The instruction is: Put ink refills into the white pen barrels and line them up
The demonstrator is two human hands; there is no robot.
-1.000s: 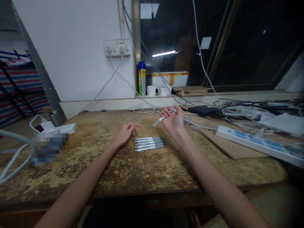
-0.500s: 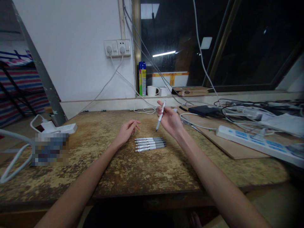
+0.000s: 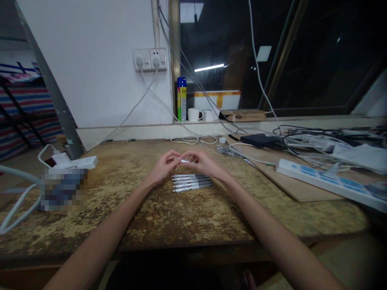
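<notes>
Both hands meet over the middle of the worn wooden table [image 3: 187,217]. My right hand [image 3: 203,163] grips one end of a white pen [image 3: 185,161] that lies level between the hands. My left hand [image 3: 165,164] pinches the pen's other end with its fingertips. Just below the hands, a row of several white and grey pens [image 3: 192,182] lies side by side on the table.
A white power strip [image 3: 325,181] and a tangle of cables [image 3: 305,139] fill the right side on a thin board [image 3: 287,183]. Another power strip [image 3: 77,162] lies at the left. A spray can [image 3: 182,99] and white mugs [image 3: 194,114] stand on the window ledge.
My right hand has come down and to the left with the pen, turning it level. My left hand rose from the table and took hold of the pen's other end.
</notes>
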